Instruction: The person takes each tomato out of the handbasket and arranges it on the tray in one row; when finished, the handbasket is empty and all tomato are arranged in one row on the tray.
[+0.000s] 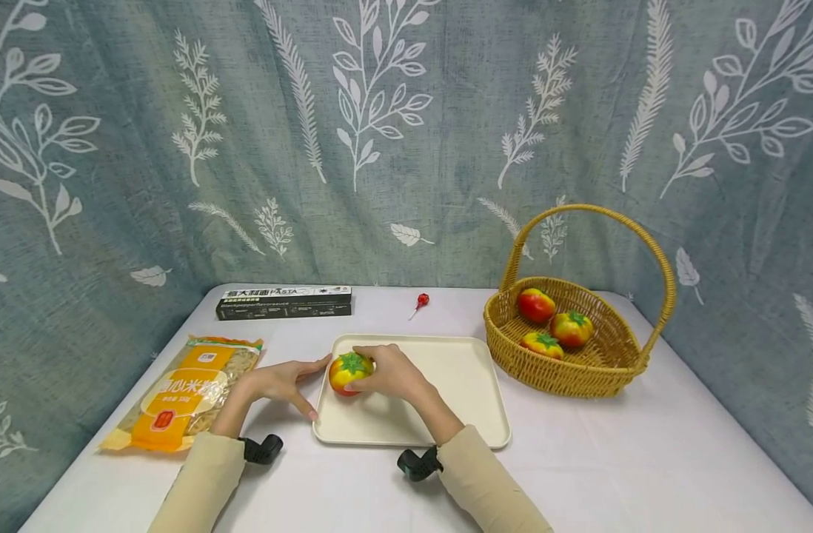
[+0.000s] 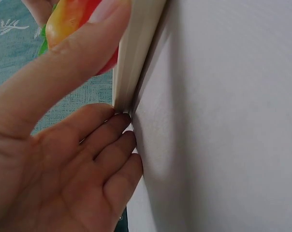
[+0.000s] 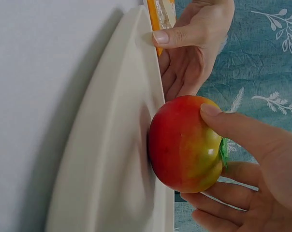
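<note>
Right hand, fingers pinching tomato on left end of tray, left hand at its left rim, thumb spread from fingers, noodle bag left of it, box, lollipop behind, basket just right.

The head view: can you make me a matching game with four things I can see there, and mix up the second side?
Things:
1. Pasta box
2. Wicker basket
3. Tray
4. Fruit outside the basket

Clues:
A. Has three fruits inside
B. Gripped by the right hand
C. Black and white, at the back left of the table
D. Flat and cream-coloured, touched by the left hand

Right pairs: 1-C, 2-A, 3-D, 4-B.
</note>
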The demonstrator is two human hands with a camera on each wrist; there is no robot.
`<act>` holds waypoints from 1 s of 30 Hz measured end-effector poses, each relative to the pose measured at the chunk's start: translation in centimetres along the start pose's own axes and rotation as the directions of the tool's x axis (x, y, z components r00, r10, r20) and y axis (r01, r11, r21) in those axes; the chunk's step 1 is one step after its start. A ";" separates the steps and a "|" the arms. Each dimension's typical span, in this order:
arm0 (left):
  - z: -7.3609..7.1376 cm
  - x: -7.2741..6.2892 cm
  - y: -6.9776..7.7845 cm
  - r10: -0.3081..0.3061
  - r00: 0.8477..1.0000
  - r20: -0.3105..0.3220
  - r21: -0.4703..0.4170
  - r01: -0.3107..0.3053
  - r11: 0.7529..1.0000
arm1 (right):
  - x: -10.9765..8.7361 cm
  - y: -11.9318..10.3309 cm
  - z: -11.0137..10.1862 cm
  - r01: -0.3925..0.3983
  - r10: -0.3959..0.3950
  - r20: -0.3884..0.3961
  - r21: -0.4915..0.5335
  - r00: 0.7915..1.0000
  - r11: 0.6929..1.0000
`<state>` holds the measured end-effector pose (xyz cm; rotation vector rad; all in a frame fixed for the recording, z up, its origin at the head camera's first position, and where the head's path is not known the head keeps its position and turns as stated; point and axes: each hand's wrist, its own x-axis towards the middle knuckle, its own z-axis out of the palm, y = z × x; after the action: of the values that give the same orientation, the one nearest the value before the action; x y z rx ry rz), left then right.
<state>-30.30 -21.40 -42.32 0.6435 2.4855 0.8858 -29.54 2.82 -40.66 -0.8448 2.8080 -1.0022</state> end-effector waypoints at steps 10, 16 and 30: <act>-0.1 -0.1 0.1 0.015 1.000 0.002 -0.004 -0.015 1.000 | 0.0 0.0 -0.1 0.018 -0.017 0.031 -0.024 0.999 1.000; 0.0 -0.1 0.0 0.022 1.000 0.001 0.001 -0.022 1.000 | -0.1 -0.1 -0.2 0.020 -0.018 0.049 -0.032 0.999 0.999; 0.0 0.1 -0.2 0.027 1.000 0.003 0.013 -0.027 1.000 | -0.2 -0.2 -0.4 -0.008 0.008 0.042 -0.014 0.999 1.000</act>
<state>-30.42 -21.48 -42.42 0.6836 2.4877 0.8782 -29.34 3.01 -40.26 -0.8452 2.7845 -0.9529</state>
